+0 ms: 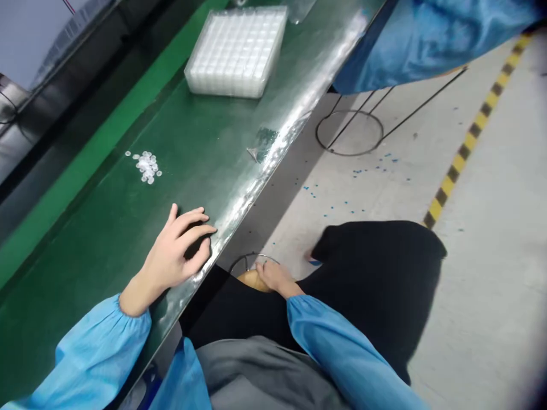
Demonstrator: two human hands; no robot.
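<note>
My left hand (177, 250) rests on the green table surface (128, 228) close to its shiny front edge, fingers spread and curved, holding nothing that I can see. My right hand (273, 277) is down below the table edge, between my knees, touching the tan seat of a stool (253, 280) with a metal ring frame. Whether it grips the seat is unclear. A small heap of clear round parts (147, 165) lies on the table beyond my left hand.
A clear plastic compartment tray (237, 51) stands farther along the table. Another person's blue sleeve (427, 40) hangs over a wire-frame stool (350, 132) at upper right. Blue specks litter the grey floor, and a yellow-black stripe (474, 125) runs along it.
</note>
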